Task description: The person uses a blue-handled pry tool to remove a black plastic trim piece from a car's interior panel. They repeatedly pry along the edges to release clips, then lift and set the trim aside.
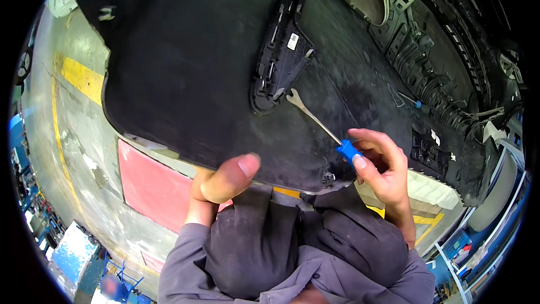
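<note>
"Concrete floor (pixel 84 129) far left, yellow stripe (pixel 83 81), paint worn. Hands?"

"Left hand (pixel 222 184): thumb raised at the black table's (pixel 180 79) near edge, fingers hidden; can't tell its grip."

"Writing?"

"White label (pixel 293 41) on ribbed black trim piece (pixel 270 59), mid-table; print too small. Fork-tipped metal tool (pixel 323 126), tip just beside its lower end."

"Right hand (pixel 387 171)?"

"Thumb and fingers closed on the tool's blue handle (pixel 349 151). Beyond: slotted, ribbed parts (pixel 402 45)."

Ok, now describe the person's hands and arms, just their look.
The left hand and right hand show no gloves. Both arms wear plain grey, cloth sleeves: the left sleeve and right sleeve stop short of the wrists.
</note>
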The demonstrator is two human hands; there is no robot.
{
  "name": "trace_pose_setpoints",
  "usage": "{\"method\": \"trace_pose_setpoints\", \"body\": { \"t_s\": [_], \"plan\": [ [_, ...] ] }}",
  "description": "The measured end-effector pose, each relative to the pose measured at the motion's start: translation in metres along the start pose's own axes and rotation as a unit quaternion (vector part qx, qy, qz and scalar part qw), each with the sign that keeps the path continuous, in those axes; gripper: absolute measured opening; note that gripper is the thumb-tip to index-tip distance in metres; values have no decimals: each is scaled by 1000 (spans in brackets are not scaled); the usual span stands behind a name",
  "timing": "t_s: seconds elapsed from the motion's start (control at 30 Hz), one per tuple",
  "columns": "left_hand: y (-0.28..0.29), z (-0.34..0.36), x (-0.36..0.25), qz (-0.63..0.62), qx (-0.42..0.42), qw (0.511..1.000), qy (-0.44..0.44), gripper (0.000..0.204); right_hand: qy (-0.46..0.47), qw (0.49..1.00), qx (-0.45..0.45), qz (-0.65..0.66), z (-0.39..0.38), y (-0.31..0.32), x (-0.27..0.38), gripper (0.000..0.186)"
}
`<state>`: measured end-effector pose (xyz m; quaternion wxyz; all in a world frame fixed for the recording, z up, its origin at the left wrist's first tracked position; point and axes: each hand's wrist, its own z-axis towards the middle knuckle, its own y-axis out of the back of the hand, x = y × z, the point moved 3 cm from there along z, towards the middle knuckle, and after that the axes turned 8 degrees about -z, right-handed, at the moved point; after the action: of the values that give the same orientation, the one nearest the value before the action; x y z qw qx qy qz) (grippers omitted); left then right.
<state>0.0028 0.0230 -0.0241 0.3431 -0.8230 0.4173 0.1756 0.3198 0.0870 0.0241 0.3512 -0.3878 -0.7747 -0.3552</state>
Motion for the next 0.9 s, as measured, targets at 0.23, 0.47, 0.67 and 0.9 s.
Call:
{"method": "trace_pose_setpoints", "body": {
  "t_s": [0.23, 0.47, 0.67, 0.9],
  "plan": [
    [-12, 3, -2, -42, 33, 998, 17, 46, 100, 982, 55, -154, 20, 4, 35, 33],
    [1, 1, 3, -96, 93, 989, 61, 50, 144, 957, 39, -248, 17, -13, 35, 30],
    [4, -2, 9, -132, 109, 982, 73, 54, 229, 925, 3, -304, 20, -28, 15, 35],
    [8, -1, 18, -156, 125, 976, 87, 59, 297, 898, 40, -321, 56, -16, -2, 34]
  ]
}}
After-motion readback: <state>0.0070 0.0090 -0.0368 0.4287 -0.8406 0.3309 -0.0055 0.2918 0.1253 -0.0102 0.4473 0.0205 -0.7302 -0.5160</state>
